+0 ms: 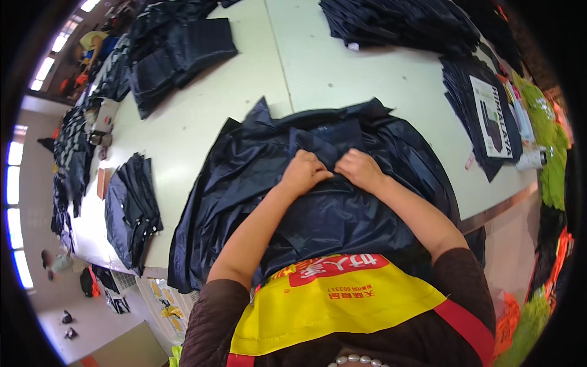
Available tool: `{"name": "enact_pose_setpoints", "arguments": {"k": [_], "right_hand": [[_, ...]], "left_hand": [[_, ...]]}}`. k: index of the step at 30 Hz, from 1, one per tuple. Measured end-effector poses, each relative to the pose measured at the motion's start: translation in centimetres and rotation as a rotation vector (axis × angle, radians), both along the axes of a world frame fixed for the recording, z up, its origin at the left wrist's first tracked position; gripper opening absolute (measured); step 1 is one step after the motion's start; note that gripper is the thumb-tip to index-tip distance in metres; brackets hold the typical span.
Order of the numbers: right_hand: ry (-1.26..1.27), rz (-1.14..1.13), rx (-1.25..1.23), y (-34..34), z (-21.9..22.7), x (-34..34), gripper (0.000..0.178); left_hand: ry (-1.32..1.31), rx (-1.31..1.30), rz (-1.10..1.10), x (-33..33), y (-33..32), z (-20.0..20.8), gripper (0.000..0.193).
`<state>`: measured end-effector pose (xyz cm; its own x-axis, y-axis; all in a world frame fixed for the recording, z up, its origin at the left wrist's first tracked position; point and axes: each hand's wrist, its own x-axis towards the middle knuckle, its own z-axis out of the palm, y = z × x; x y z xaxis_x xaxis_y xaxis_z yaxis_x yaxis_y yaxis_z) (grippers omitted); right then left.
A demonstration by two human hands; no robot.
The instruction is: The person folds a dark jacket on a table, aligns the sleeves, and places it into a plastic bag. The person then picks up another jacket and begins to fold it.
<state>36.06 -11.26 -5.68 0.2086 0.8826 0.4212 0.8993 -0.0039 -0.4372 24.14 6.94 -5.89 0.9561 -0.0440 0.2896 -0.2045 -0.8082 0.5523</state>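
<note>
A shiny dark navy garment [367, 214] lies spread and wrinkled over the near part of the table, its near part hanging toward my yellow apron [342, 306]. My left hand [306, 171] is closed, its fingers pinching a fold of the cloth near the middle. Just to the right, my right hand [359, 169] pinches the same cloth with curled fingers. The two hands are a small gap apart. Beyond them a folded layer of the garment [327, 136] stands up slightly. The fingertips are partly hidden in the fabric.
The pale table [244, 73] carries stacks of dark folded garments [177, 58] at far left, a smaller dark pile [131, 211] at left and a large pile [397, 24] at the back. A printed sheet [491, 116] lies on dark fabric at right, beside a thread spool [531, 160] and yellow-green cloth [541, 122].
</note>
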Motion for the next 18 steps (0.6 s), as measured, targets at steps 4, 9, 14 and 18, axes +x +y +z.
{"name": "enact_pose_setpoints", "arguments": {"k": [4, 9, 14, 18], "right_hand": [[-0.065, -0.097, -0.088, 1.0, -0.4, 0.4, 0.013], [-0.117, -0.101, -0.029, 1.4, 2.2, -0.1, 0.015], [0.035, -0.076, -0.030, 0.9, 0.3, 0.6, 0.023], [0.338, -0.087, -0.272, 2.9, 0.1, 3.1, 0.023]], "left_hand": [[-0.194, 0.200, 0.013, -1.5, -2.1, 3.6, 0.023], [-0.038, 0.093, 0.006, -1.0, -0.3, 1.2, 0.020], [0.054, 0.004, 0.061, 1.0, 1.0, 1.5, 0.021], [-0.161, 0.255, 0.168, 0.9, 0.2, 3.5, 0.021]]}}
